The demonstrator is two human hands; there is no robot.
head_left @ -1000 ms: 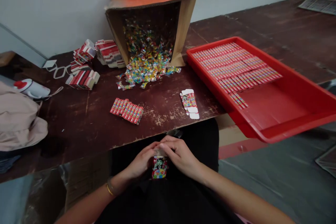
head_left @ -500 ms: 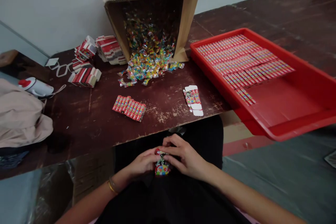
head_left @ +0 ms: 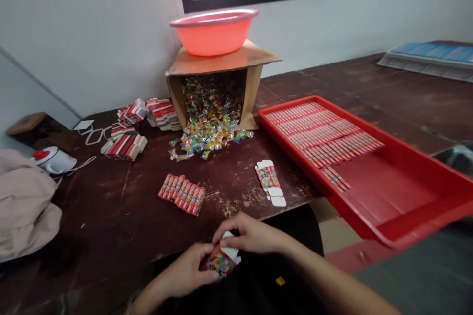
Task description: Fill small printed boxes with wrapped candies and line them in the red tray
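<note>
A small red candy box [head_left: 221, 262] with colourful print is held between both hands, over the lap at the table's front edge. Its white flaps show at the top. My left hand [head_left: 188, 271] grips the box from the left, thumb across its lower front. My right hand [head_left: 249, 236] pinches the upper part by the white flaps. Just beyond, on the table, lie a row of filled-looking red boxes [head_left: 182, 194] and a few flattened boxes [head_left: 269, 182] with white flaps.
Wrapped candies [head_left: 210, 133] spill from a cardboard box [head_left: 253, 91] lying on its side, with a pink basin [head_left: 216, 34] on top. A red tray [head_left: 399, 216] at right holds rows of boxes. Stacked flat boxes [head_left: 125, 146], a white cup [head_left: 55, 160] and cloth [head_left: 25, 202] are at left.
The view has tilted up, showing the basin and a window frame. The candy box has turned in my hands, and its white flaps now show. A small yellow piece now shows on the lap.
</note>
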